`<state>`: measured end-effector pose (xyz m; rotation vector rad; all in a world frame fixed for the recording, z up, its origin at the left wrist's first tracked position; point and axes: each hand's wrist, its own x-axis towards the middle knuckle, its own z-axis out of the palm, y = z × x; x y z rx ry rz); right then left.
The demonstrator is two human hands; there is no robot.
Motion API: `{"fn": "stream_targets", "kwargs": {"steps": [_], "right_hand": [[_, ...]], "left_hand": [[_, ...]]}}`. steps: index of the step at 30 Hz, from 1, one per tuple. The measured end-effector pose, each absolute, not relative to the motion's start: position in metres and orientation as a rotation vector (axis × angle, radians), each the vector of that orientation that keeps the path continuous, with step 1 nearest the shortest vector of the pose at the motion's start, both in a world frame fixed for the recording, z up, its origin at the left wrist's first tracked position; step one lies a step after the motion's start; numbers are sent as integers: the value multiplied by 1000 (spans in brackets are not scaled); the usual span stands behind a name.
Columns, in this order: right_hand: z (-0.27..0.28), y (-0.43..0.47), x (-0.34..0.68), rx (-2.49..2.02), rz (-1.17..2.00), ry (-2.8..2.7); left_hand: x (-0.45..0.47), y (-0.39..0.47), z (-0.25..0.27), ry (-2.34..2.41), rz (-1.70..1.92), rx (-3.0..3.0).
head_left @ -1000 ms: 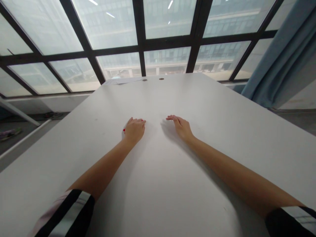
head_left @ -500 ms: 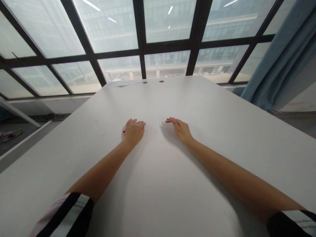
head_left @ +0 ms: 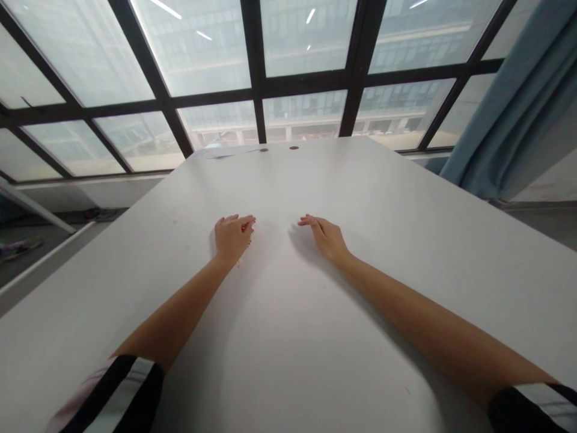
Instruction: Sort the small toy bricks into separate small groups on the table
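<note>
My left hand [head_left: 232, 237] is over the white table [head_left: 288, 313], left of the middle. Its fingers are curled round a small red beaded strand [head_left: 250, 242], mostly hidden by the hand. Red specks show at the fingertips and along the hand's right edge, with a few faint coloured bits just below near the wrist. To the right, my right hand [head_left: 328, 237] hovers a little above the tabletop, casting a shadow. Its fingers are stretched toward the left, thumb beside them, and nothing shows in it. A gap of bare table lies between the hands.
Two round brown-grey discs [head_left: 294, 148] sit at the table's far edge, near a thin flat sheet [head_left: 220, 154] at the far left corner. Dark-framed windows [head_left: 304, 84] stand behind. A blue curtain [head_left: 500, 120] hangs at the right.
My left hand has shifted left and turned; the red bits now show on its right side instead of its left. My right hand has barely moved, slightly to the left.
</note>
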<state>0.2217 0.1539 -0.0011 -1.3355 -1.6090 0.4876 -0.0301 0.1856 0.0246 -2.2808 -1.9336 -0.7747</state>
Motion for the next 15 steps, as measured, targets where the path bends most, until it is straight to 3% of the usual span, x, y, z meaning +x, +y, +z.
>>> {"fn": "stream_targets", "kwargs": {"steps": [8,15], "right_hand": [[0,153,221,-1317,484,-1628],[-2,154,222,-1318,478,-1625]], "left_hand": [[-49,197,37,-2090,-866,-2270],[-68,216,32,-2144,-610,-2468]]}}
